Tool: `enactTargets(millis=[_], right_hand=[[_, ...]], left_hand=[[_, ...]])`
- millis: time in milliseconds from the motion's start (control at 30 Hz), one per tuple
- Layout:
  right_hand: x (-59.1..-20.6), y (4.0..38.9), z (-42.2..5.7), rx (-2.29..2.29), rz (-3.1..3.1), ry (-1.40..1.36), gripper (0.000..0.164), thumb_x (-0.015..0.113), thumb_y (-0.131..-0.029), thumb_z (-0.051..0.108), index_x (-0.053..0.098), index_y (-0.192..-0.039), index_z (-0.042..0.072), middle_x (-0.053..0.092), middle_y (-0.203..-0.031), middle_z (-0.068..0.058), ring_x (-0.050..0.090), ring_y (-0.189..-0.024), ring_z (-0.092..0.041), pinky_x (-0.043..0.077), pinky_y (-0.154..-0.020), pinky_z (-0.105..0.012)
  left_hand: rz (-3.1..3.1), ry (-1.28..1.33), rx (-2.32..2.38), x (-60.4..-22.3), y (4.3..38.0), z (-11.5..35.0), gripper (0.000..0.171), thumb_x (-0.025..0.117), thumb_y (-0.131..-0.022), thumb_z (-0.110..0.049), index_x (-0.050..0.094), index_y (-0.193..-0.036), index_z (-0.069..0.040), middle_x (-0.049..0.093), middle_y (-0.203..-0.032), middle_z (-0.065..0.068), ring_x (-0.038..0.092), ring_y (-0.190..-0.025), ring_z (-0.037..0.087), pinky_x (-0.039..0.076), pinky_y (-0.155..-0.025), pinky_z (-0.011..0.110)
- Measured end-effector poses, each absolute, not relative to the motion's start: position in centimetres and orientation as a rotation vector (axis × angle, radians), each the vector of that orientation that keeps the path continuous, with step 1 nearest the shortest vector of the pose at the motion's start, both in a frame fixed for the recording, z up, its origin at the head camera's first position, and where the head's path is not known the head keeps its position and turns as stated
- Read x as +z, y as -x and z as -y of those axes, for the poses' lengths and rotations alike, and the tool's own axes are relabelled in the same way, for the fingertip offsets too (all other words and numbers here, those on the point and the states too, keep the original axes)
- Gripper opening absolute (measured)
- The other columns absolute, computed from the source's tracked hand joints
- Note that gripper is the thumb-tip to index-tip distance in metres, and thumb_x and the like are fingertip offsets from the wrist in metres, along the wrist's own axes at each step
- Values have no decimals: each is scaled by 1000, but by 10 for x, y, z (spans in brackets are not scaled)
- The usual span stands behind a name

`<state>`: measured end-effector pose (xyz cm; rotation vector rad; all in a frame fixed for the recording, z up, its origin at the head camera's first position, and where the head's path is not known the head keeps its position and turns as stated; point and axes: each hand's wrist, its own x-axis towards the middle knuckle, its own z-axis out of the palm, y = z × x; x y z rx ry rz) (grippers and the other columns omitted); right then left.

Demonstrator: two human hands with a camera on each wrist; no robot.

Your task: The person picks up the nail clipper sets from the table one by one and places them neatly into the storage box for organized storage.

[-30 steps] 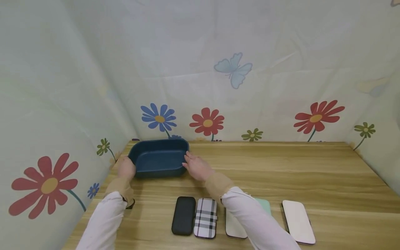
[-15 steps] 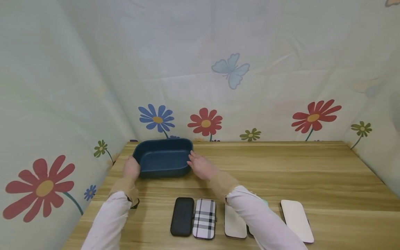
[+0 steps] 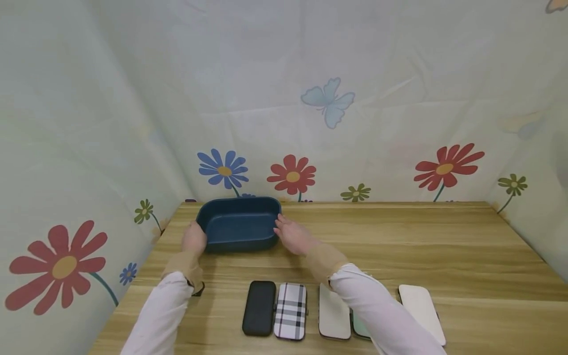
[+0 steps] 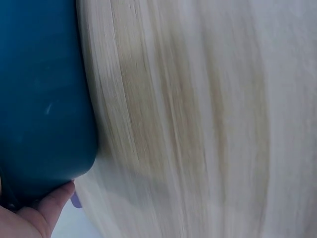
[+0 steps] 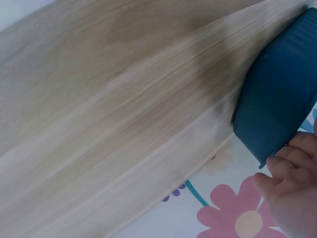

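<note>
A dark blue rectangular plastic bin (image 3: 239,231) with rounded corners stands near the back left of the wooden table, with nothing inside. My left hand (image 3: 194,238) holds its left end; in the left wrist view, fingers (image 4: 57,202) reach along the bin's lower corner. At the opposite end, my right hand (image 3: 295,236) holds the wall with its fingertips at the rim. The right wrist view shows those fingers (image 5: 292,158) bent against the bin's edge.
Nearer the front lie slim hard cases in a row: black (image 3: 259,308), plaid (image 3: 290,310), cream (image 3: 334,314), mint green (image 3: 360,326) partly under the right sleeve, and white (image 3: 421,313). A flowered curtain (image 3: 381,148) hangs behind the table (image 3: 466,261).
Both hands have moved the bin a short way to the right along the back of the table. More of the cream case shows beside the right sleeve; the cases stay in place.
</note>
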<state>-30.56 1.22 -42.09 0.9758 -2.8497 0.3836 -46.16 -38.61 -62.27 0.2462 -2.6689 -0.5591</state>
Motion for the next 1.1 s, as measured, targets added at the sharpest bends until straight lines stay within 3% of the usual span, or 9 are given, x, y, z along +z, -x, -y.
enactTargets(millis=[267,367,567,700,900,1100], right_hand=[[-415,303,-22,377,2857,-1000,37,44,-96,16,48,-123,-10,41,-131,-23,36,-122,-31,29,-98,-38],[-414,302,-26,352,2867,-982,37,43,-96,15,48,-123,-9,41,-130,-23,36,-122,-30,30,-98,-38],[-412,301,-34,408,2861,-983,36,44,-96,14,49,-122,-11,41,-130,-25,37,-121,-31,30,-97,-41],[-413,302,-38,409,2871,-963,37,44,-96,15,48,-123,-10,41,-131,-23,36,-122,-31,29,-98,-40],[-412,300,-45,447,2902,-954,38,43,-96,15,46,-125,-9,39,-133,-22,33,-124,-31,27,-100,-41],[-414,301,-51,452,2902,-948,38,43,-96,14,46,-125,-10,39,-133,-23,33,-124,-31,27,-99,-42]], left_hand=[[2772,-268,-629,-524,378,317,30,46,-84,-5,45,-106,15,54,-95,32,55,-86,44,46,-72,49],[2736,-221,-592,-556,406,328,31,48,-83,-6,45,-104,16,54,-91,32,55,-83,44,45,-70,49],[2722,-177,-548,-657,495,381,36,56,-78,-8,45,-105,13,55,-88,31,54,-81,45,44,-68,53],[2683,-132,-514,-699,529,400,41,57,-76,-10,45,-109,11,55,-84,28,55,-78,43,44,-64,52],[2700,-87,-521,-674,507,377,45,55,-79,-9,42,-115,13,55,-90,28,54,-84,42,45,-70,51],[2702,-35,-507,-680,513,372,44,54,-77,-4,41,-114,16,54,-91,28,54,-85,41,45,-71,50]])
